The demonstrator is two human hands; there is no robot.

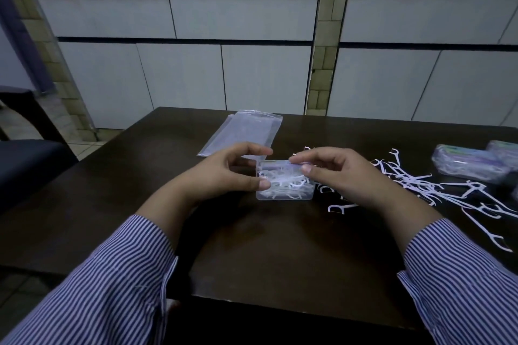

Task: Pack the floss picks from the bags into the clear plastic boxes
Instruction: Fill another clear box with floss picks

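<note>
Hands met over a small clear box [284,185] in the middle of the dark table [280,246]. The box was full of white floss picks and sat between the two hands. The left hand [224,169] held its left side, with the thumb on the near corner and the fingers curled over the far edge. The right hand [333,173] pinched the lid at the top right, finger and thumb close together. More loose floss picks [414,182] lay in a messy pile on the table just to the right of the right hand, some partly hidden under it. Flat clear bags [244,131] lay behind the left hand, near the far edge. Packed boxes [473,165] sat far off to the right. Both arms wore striped sleeves [112,283].
</note>
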